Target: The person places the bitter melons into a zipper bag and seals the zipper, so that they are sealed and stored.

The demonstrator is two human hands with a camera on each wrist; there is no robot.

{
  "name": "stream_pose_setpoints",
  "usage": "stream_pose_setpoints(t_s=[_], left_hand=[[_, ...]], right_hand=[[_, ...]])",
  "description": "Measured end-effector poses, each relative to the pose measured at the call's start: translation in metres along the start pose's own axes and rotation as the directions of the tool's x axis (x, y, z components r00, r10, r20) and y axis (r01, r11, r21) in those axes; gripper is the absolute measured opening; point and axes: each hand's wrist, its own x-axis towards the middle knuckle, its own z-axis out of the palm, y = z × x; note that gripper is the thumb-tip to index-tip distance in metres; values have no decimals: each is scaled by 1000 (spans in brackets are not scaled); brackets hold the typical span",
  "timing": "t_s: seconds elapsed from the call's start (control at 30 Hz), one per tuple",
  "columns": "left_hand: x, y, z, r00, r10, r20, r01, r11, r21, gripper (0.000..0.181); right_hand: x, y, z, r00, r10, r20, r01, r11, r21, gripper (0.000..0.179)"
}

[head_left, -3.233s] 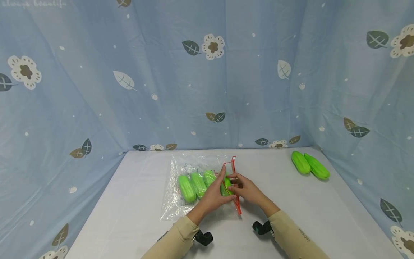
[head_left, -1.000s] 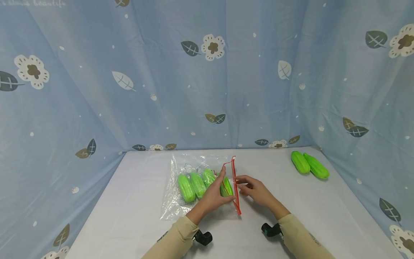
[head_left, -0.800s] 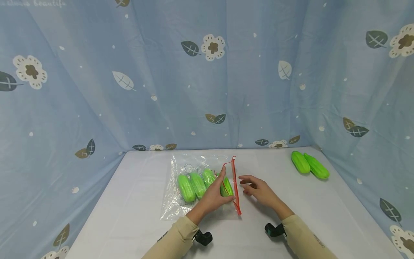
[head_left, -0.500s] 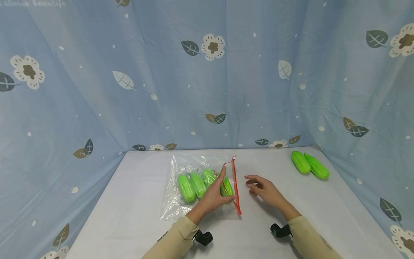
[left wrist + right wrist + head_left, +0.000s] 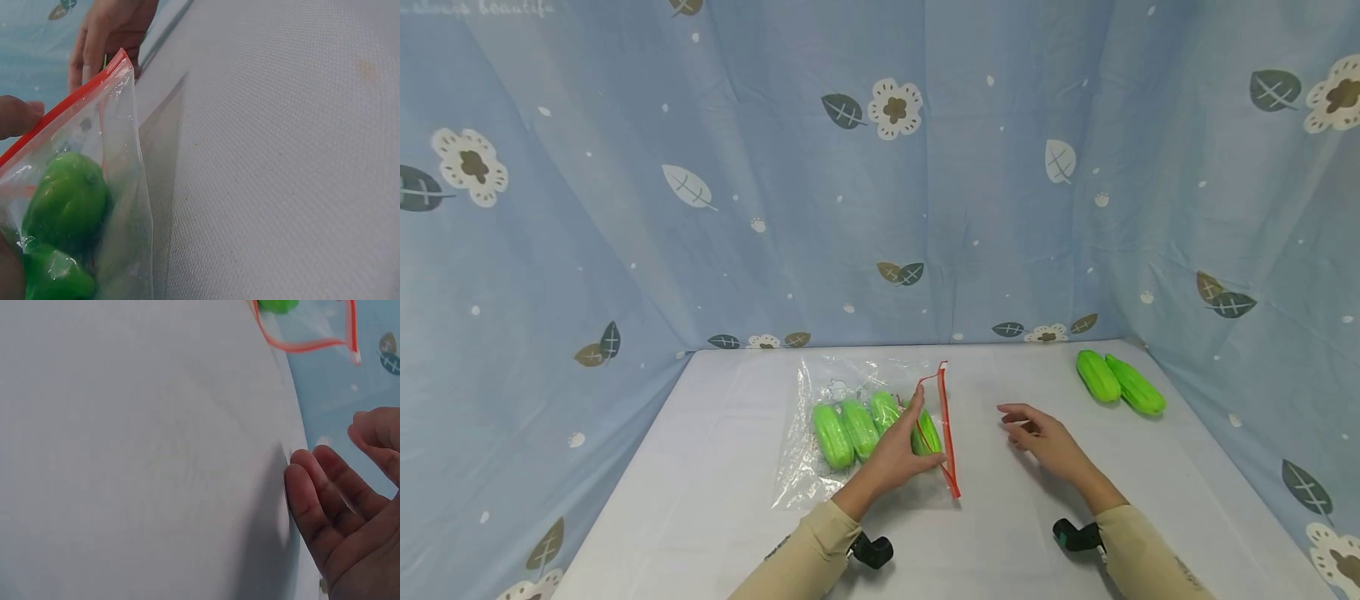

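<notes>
A clear plastic zip bag (image 5: 797,475) with a red zip edge (image 5: 946,433) lies flat on the table. Inside it several green cucumbers (image 5: 832,437) lie side by side, the rightmost cucumber (image 5: 927,433) just within the open mouth. My left hand (image 5: 891,454) rests at that mouth, straight fingers and thumb spread along the red edge of the upper layer. It partly hides the cucumbers. In the left wrist view a fingertip (image 5: 25,115) lies at the red strip. To the right of the bag, my right hand (image 5: 1047,440) is over the table, loosely curled and holding nothing.
Two more cucumbers, a shorter cucumber (image 5: 1097,377) and a longer cucumber (image 5: 1135,386), lie together at the table's back right. A blue patterned curtain (image 5: 880,208) surrounds the white table (image 5: 700,475) at the back and sides. Both wrists wear black camera mounts (image 5: 872,552).
My right hand has let go of the rightmost cucumber at the bag's mouth, drawn out past the red edge and moved to the right. My left hand has stayed in place.
</notes>
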Motion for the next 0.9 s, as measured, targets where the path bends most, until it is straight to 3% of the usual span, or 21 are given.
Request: stream_pose_setpoints(t_s=[0.4, 0.63, 0.9], left_hand=[[0, 0, 0, 1000, -1, 2, 1, 1000, 13, 113], [1, 0, 0, 1000, -2, 3, 2, 1000, 6, 112], [0, 3, 0, 1000, -7, 1, 7, 1000, -9, 112]], right_hand=[[-10, 15, -27, 998, -7, -62, 5, 999, -35, 38], [-12, 26, -42, 991, 8, -132, -30, 986, -167, 41], [-15, 32, -60, 981, 52, -185, -89, 976, -197, 43]])
